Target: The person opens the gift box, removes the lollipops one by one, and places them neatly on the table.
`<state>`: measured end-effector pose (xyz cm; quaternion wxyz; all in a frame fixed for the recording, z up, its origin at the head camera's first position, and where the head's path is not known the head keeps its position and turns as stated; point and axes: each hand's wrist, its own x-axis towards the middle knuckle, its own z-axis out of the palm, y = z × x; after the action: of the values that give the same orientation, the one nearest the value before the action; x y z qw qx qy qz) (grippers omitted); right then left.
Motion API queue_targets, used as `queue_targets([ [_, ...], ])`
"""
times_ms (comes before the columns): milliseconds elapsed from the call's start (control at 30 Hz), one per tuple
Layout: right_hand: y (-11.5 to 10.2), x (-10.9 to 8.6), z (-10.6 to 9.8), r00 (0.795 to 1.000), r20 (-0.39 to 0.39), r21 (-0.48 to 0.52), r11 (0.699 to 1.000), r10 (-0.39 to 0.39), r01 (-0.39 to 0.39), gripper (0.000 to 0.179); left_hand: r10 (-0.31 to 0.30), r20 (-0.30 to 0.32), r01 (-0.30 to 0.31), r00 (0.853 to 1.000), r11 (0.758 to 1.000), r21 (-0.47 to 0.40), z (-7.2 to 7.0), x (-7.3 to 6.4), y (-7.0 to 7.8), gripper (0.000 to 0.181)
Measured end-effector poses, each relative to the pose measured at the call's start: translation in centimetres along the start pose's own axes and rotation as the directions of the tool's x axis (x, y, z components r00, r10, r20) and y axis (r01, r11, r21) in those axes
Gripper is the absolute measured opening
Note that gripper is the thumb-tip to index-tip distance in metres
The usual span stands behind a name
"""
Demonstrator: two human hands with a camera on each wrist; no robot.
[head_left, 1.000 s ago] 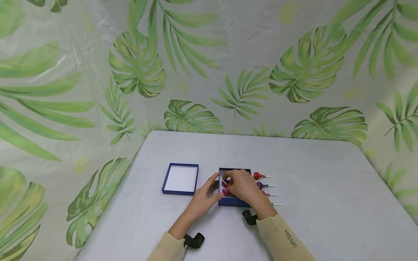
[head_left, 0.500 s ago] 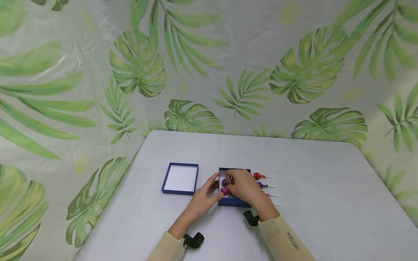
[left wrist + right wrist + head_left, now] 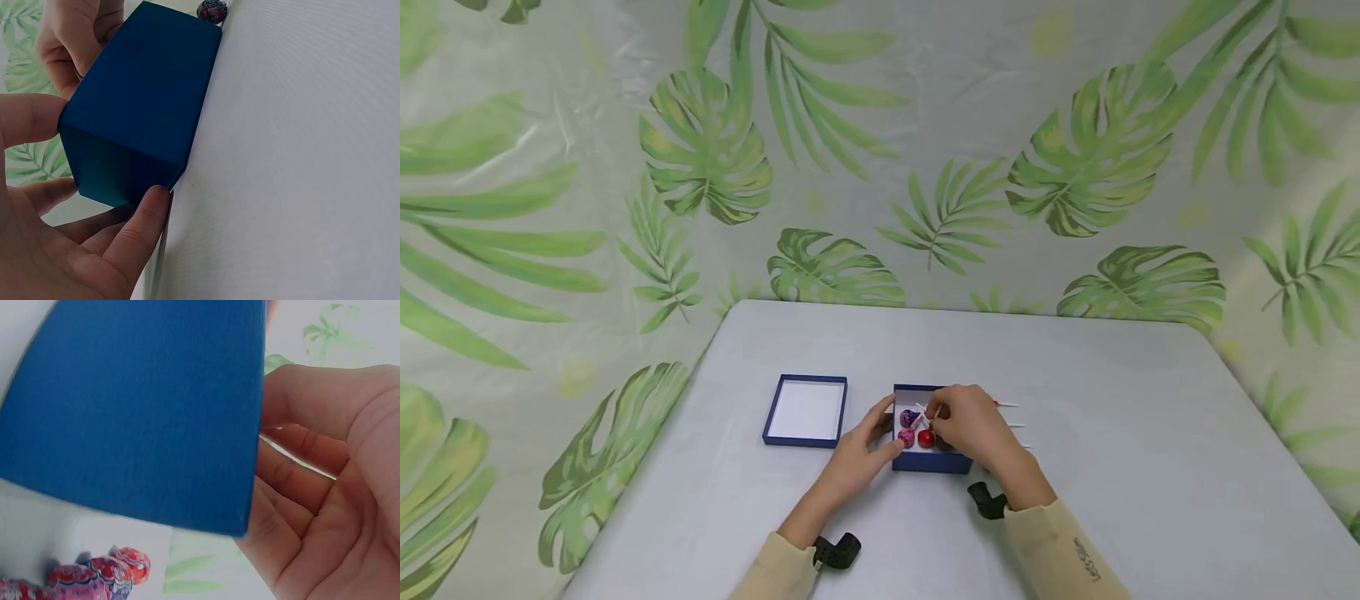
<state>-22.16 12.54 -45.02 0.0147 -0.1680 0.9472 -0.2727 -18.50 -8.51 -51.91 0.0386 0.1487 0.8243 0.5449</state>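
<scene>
A blue open box stands on the table with several lollipops inside. These include a purple one, a pink one and a red one. My left hand holds the box at its left side, thumb at the near corner; in the left wrist view its fingers lie along the blue end wall. My right hand reaches over the box's right part, thumb and index finger pinching a white stick above the red lollipop. The right hand hides the box's right side.
The blue-rimmed lid, white inside, lies left of the box. Right of it, lollipop sticks show past the right hand; several wrapped lollipops appear in the right wrist view. A leaf-patterned sheet hangs behind the table.
My right hand has drawn slightly back from the box's left part, uncovering the red lollipop and its stick. The left hand stays at the box. The head view has shifted a little.
</scene>
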Motion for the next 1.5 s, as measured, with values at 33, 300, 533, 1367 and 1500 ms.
queue_targets([
  [33,0.0,-0.1,-0.1,1.000,0.001,-0.006,1.000,0.001,-0.001,0.008,0.001,0.000,-0.001,1.000,1.000,0.000,0.0,0.0,0.0,0.068],
  [300,-0.2,-0.6,-0.4,1.000,0.000,-0.020,1.000,0.023,-0.023,0.009,0.009,-0.006,-0.009,1.000,1.000,-0.016,0.1,-0.1,0.1,0.067],
  [533,-0.2,-0.8,-0.6,0.999,-0.034,-0.004,0.999,0.040,-0.040,0.011,0.003,-0.004,-0.003,1.000,1.000,-0.010,0.0,0.1,0.3,0.068],
  [1367,-0.5,-1.3,-1.6,0.997,-0.080,0.052,0.999,0.012,-0.008,0.011,0.002,-0.008,-0.002,1.000,1.000,-0.020,0.0,0.1,0.4,0.068],
  [1500,-0.5,-1.4,-1.9,0.996,-0.081,0.078,0.997,0.023,-0.017,0.011,0.014,-0.013,-0.015,1.000,0.999,-0.032,0.1,0.1,0.3,0.067],
])
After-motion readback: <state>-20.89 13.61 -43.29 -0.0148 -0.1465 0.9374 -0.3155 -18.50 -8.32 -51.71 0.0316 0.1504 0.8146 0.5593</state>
